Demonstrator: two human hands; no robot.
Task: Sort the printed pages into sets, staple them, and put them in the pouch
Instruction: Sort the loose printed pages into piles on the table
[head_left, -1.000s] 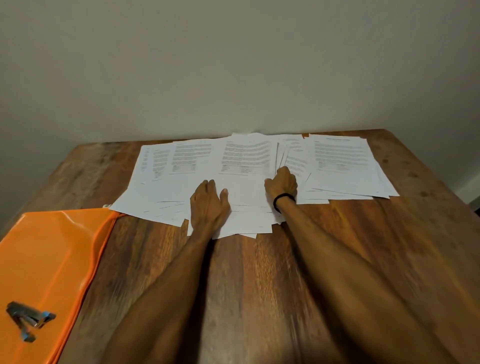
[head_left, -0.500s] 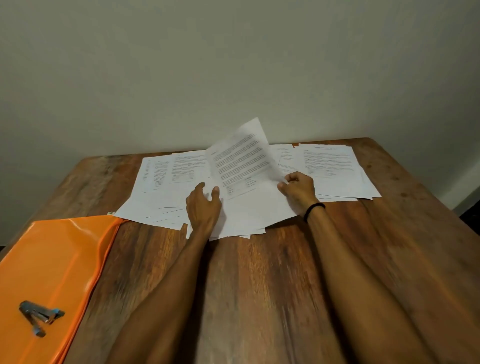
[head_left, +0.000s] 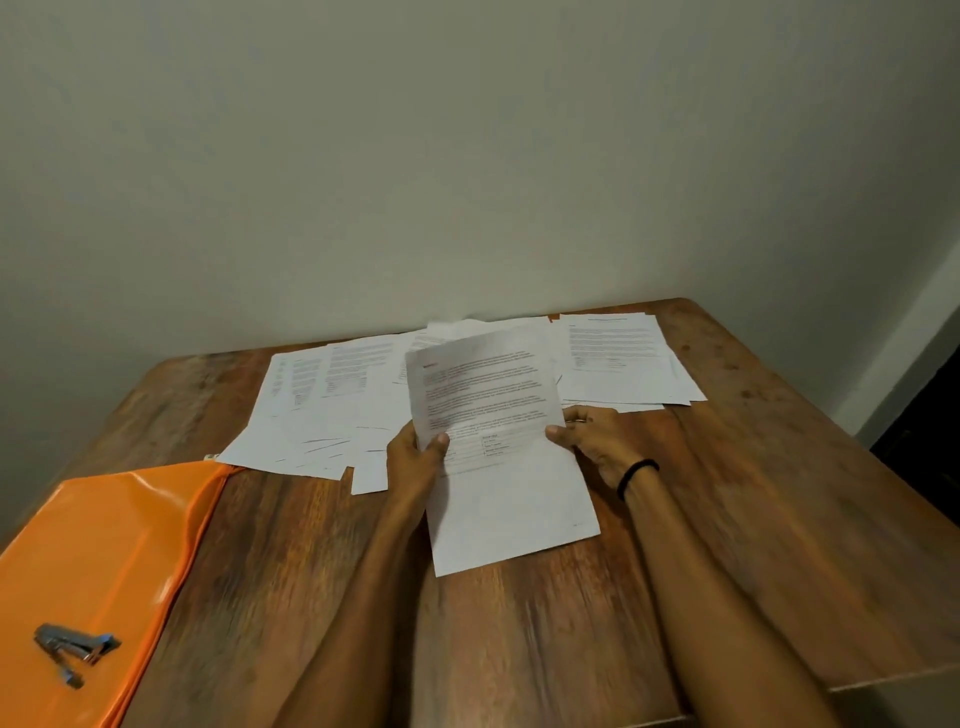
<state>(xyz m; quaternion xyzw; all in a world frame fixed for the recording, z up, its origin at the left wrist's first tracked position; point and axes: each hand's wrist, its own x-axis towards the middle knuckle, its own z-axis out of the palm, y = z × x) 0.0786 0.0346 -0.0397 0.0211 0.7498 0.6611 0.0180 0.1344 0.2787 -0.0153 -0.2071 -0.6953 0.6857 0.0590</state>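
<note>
Now left hand and right hand pinch one page over loose pages; stapler rests on pouch.

Setting: you are at a wooden table set against a bare pale wall, in a plain indoor room; home or office, cannot tell. Evidence of desk work: printed pages spread along the table's far edge, an orange pouch at its near left corner, a stapler on the pouch. Light dim, warm.
</note>
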